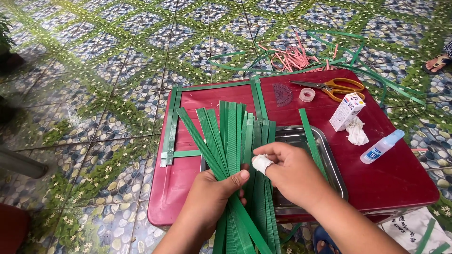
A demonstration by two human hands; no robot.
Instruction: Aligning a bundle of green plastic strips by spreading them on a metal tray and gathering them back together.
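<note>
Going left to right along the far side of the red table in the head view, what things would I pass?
Green strip frame → clear protractor → tape roll → orange-handled scissors, all lying on the red table.

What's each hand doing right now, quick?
Left hand: closed around a fanned bundle of green plastic strips.
Right hand: bandaged thumb, fingers curled on the same strips, pinching them.

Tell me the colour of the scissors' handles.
Orange-yellow; the scissors lie on the red table, clearest in the head view.
</note>
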